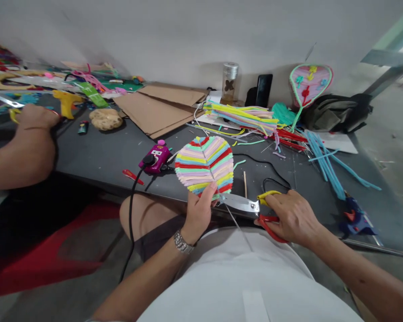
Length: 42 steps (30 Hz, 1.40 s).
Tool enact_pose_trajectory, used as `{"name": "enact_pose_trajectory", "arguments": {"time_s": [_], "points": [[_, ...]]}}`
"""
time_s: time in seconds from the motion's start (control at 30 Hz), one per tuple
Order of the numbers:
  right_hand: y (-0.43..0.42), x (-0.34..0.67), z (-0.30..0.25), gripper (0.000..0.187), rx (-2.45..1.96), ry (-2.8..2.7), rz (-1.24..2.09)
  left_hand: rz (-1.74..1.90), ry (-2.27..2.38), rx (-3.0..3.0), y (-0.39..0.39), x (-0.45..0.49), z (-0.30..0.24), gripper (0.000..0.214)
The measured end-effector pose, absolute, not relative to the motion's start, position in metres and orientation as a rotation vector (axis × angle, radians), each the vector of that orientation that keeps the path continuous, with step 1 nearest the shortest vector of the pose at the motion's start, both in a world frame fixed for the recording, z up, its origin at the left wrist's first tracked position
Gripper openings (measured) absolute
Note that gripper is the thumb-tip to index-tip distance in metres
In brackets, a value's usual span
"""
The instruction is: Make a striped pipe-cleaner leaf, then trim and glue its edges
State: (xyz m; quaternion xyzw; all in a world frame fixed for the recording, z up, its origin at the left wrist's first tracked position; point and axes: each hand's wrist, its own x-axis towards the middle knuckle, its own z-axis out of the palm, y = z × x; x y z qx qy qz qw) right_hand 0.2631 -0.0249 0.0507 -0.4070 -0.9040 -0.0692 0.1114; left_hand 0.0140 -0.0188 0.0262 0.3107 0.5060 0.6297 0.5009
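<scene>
Scissors [242, 203] at rim of striped disc [203, 163].

The striped disc [204, 165] is a rounded, leaf-like panel of fuzzy strips in pink, yellow, green, blue and red, slanting off a central spine. It is held up facing the viewer over the near edge of the bench, mid-scene, pinched at its lower rim by the left hand [198, 214]. The scissors [251, 208] have silver blades and one yellow and one red handle loop. Gripped by the right hand [293, 217], they lie almost level, with the tips pointing left and meeting the disc's lower right rim.
</scene>
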Motion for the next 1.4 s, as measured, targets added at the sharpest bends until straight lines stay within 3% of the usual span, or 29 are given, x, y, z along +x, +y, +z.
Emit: {"name": "enact_pose_trajectory", "arguments": {"time_s": [0.13, 0.33, 0.7, 0.83, 0.97, 1.1, 1.4], "points": [[-0.026, 0.259, 0.05, 0.036, -1.244, -2.655, -0.271, 1.509, 1.231, 0.706, -0.021, 0.015, 0.028, 0.028], [-0.027, 0.259, 0.047, 0.013, -1.259, -2.658, -0.308, 1.441, 1.176, 0.6, -0.023, 0.014, 0.03, 0.029], [-0.015, 0.273, 0.044, 0.016, -1.076, -2.592, -0.159, 1.37, 1.158, 0.681, -0.021, 0.012, 0.03, 0.03], [-0.022, 0.277, 0.043, 0.031, -1.188, -2.399, -0.073, 1.445, 1.179, 0.724, -0.016, 0.012, 0.033, 0.029], [-0.031, 0.277, 0.048, 0.027, -1.217, -2.539, 0.078, 1.504, 1.205, 0.827, -0.016, 0.011, 0.032, 0.032], [-0.035, 0.279, 0.046, 0.034, -1.186, -2.596, 0.066, 1.545, 1.302, 0.942, -0.02, 0.006, 0.031, 0.037], [-0.033, 0.281, 0.041, 0.042, -1.187, -2.622, 0.117, 1.536, 1.372, 0.894, -0.022, -0.006, 0.02, 0.019]]}}
